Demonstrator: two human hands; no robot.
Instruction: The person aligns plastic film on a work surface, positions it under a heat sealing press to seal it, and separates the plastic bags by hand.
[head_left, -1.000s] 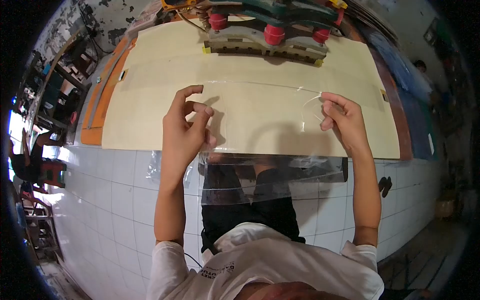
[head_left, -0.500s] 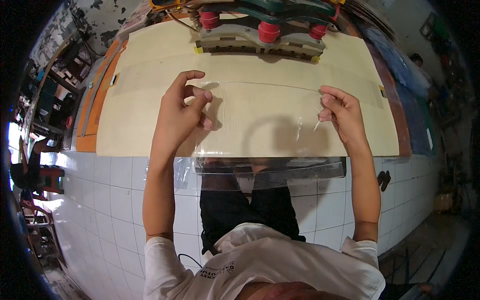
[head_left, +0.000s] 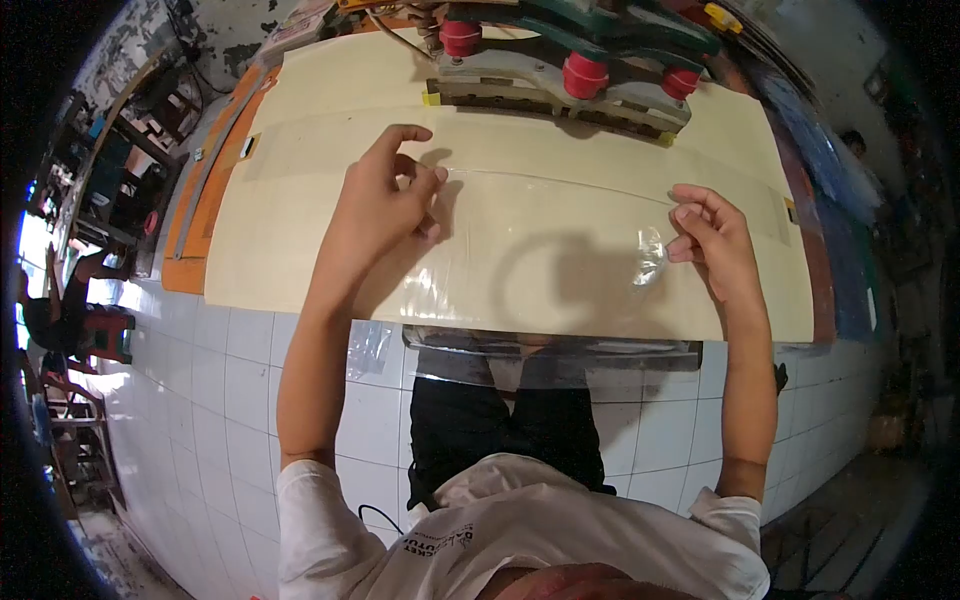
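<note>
A clear plastic sheet point(head_left: 520, 270) lies over the cream board point(head_left: 290, 215), its far edge a thin line running between my hands. My left hand point(head_left: 390, 200) is at the sheet's left end, thumb and a curled finger closed on its corner, index finger raised. On the other side, my right hand point(head_left: 722, 240) pinches the right end between thumb and fingers, and the film creases brightly beside it. Just beyond both hands stands a press-like machine point(head_left: 560, 100) with red round mounts and a long dark bar facing the board.
Clear film also lies on a dark tray point(head_left: 550, 350) over my lap, below the board's front edge. A metal strip point(head_left: 207, 190) runs along the orange table on the left. Blue plastic point(head_left: 825, 170) is piled at the right. A person point(head_left: 60, 300) sits far left.
The view has shifted, so the board and machine appear further right. Both hands have edged slightly toward the machine with the sheet. The film by my right hand looks more creased.
</note>
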